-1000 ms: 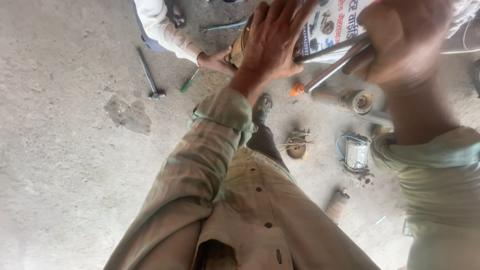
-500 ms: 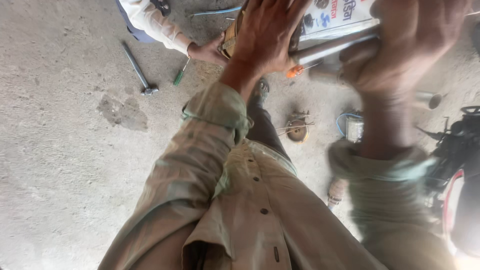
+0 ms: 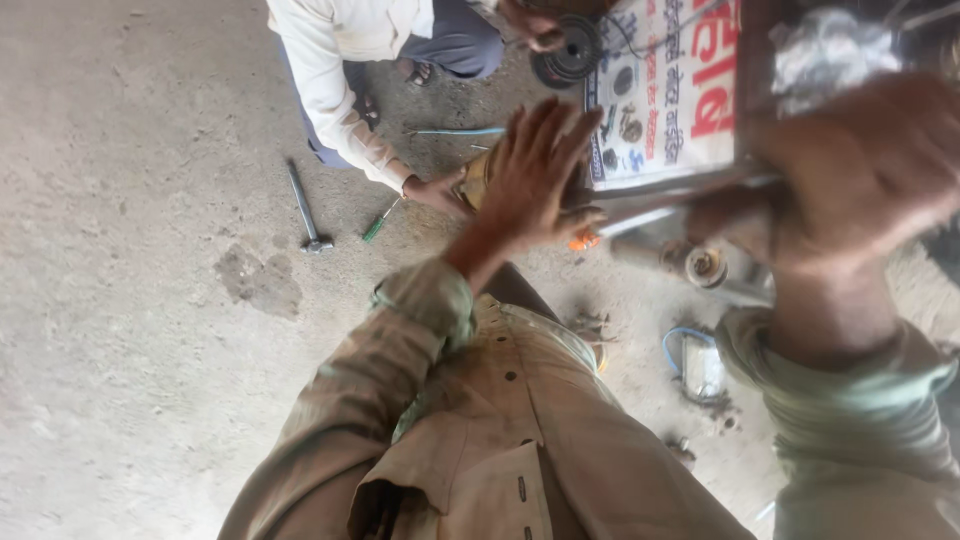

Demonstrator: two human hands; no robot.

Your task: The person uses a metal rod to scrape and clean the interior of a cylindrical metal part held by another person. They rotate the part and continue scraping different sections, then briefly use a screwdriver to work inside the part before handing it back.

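Two hands: left hand (image 3: 535,180) splayed flat on the metal bar (image 3: 660,205), blurred right hand (image 3: 860,170) seemingly clenched around it.

Your left hand (image 3: 535,175) lies flat in the middle, with its fingers spread, on the left end of a long metal bar (image 3: 680,200). Your right hand (image 3: 860,175) is at the far right, wrapped around the other end of that bar. A printed board (image 3: 665,90) sits just behind the bar, between your two hands. Left of your left hand, another person's hand (image 3: 435,190) rests on the floor (image 3: 130,300). A screwdriver (image 3: 378,222) lies just left of that hand, and a hammer (image 3: 305,208) lies farther left. A small box with a wire (image 3: 700,365) sits on the floor below the bar.
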